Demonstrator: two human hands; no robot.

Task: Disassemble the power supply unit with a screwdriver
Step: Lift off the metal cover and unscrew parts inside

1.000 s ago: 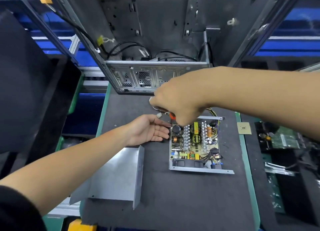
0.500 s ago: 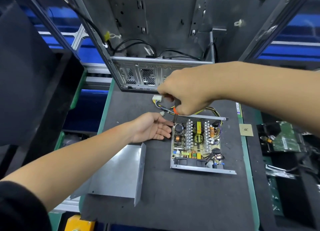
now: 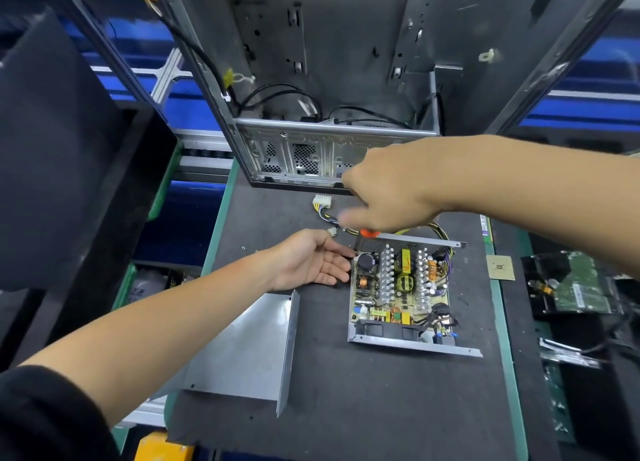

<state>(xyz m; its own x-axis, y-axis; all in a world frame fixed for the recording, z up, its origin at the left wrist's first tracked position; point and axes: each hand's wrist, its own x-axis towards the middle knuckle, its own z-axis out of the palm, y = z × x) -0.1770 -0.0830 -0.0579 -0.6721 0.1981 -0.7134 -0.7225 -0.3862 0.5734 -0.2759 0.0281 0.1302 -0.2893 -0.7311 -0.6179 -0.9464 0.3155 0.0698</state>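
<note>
The open power supply unit [image 3: 401,294] lies on the dark table [image 3: 363,401], its metal tray holding the circuit board with heat sinks, coils and capacitors; its wire bundle [image 3: 325,214] trails off the far side. My right hand [image 3: 388,190] is curled round the screwdriver [image 3: 367,233], only an orange bit of handle showing at the unit's far left corner. My left hand [image 3: 311,261] lies relaxed, palm up, fingers touching the unit's left edge. Compared with half a second ago, my right hand sits a little higher and my left has kept its place. The removed cover [image 3: 249,349] lies left of the unit; an empty computer case [image 3: 329,155] stands behind, my right forearm crossing in front of it. A small chip [image 3: 500,267] rests to the right.
</note>
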